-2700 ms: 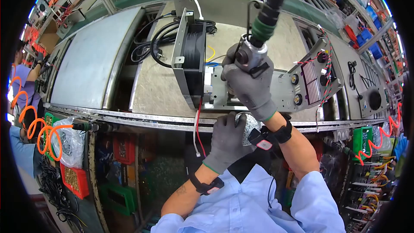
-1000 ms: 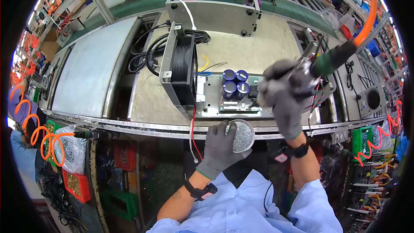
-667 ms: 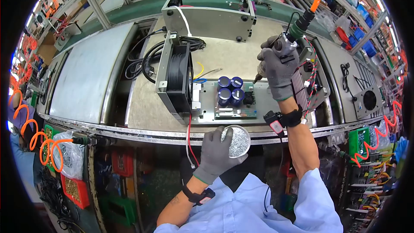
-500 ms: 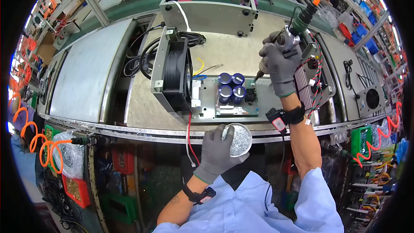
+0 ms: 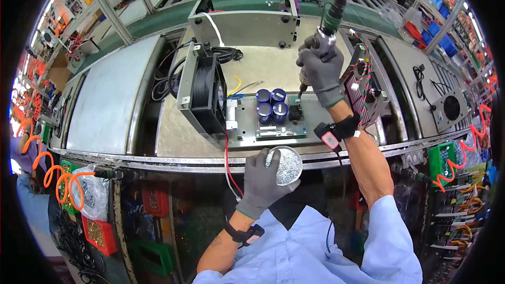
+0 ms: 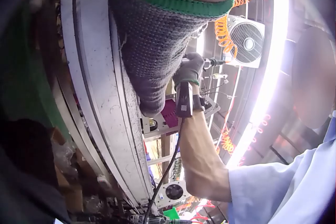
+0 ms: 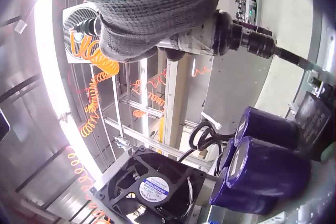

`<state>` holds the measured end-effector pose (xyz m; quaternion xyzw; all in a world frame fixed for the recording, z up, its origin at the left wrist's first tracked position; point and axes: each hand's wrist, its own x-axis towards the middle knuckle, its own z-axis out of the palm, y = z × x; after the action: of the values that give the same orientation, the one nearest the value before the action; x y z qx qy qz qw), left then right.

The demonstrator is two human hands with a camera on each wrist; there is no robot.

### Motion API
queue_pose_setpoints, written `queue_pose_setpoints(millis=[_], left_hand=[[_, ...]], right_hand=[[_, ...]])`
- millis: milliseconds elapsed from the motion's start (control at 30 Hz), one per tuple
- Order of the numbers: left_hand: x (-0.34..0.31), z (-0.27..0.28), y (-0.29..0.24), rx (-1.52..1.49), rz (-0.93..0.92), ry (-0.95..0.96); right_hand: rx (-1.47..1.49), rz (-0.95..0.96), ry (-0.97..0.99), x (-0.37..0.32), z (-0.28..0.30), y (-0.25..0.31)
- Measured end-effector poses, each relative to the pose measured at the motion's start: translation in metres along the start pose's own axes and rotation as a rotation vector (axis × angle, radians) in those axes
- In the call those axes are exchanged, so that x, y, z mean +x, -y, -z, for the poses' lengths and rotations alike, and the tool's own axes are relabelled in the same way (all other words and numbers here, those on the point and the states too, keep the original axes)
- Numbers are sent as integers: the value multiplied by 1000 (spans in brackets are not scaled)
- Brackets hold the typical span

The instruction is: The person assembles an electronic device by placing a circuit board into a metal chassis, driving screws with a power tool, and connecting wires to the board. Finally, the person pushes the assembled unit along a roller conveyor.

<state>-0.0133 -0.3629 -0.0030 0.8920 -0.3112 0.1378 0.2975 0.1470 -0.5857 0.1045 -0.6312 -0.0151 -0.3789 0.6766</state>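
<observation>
My gloved right hand (image 5: 322, 72) grips a pneumatic screwdriver (image 7: 210, 36), its bit pointing down at the far right corner of a circuit board (image 5: 267, 130). Several purple capacitors (image 7: 269, 170) stand on that board, which lies on a metal chassis plate (image 5: 243, 135). In the head view my gloved left hand (image 5: 261, 183) holds a round cup of small screws (image 5: 288, 166) at the table's front edge, fingers curled over its rim. The left wrist view shows the left glove (image 6: 157, 45), but the cup is hidden there. A black fan (image 5: 206, 92) stands upright at the plate's left end.
Another grey chassis (image 5: 247, 27) stands behind the plate, beside coiled black cable (image 5: 227, 53). A vented end panel with twisted wires (image 5: 363, 88) rises at the right. Red and white wires (image 5: 228, 164) hang over the front edge. Screw bins (image 5: 99, 234) sit at lower left.
My right hand lifted from over the board, swung right, then came back left with the screwdriver bit at the board's far corner. The capacitors came into view. My left hand still holds the cup.
</observation>
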Motion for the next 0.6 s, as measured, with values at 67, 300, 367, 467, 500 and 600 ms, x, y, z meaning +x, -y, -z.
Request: queue_pose_setpoints(millis=[67,300,367,467,500,600], left_hand=[[3,3,2,-16,-5,-3],[-1,0,5,-84,-13,-43],[-1,0,6,-87,-24,-45],[-1,3,7,-79,-39,-47],[0,4,6,-75,-47,-50],[0,4,6,-81,-19,-41]], right_hand=[[-48,33,67,-17,4,22],[132,-165,209,-108,4,91],[113,-211,199,-128,3,81],[140,-246,226,-145,-3,72],[86,-225,283,-148,0,60],[-10,-212,362,-150,3,46]])
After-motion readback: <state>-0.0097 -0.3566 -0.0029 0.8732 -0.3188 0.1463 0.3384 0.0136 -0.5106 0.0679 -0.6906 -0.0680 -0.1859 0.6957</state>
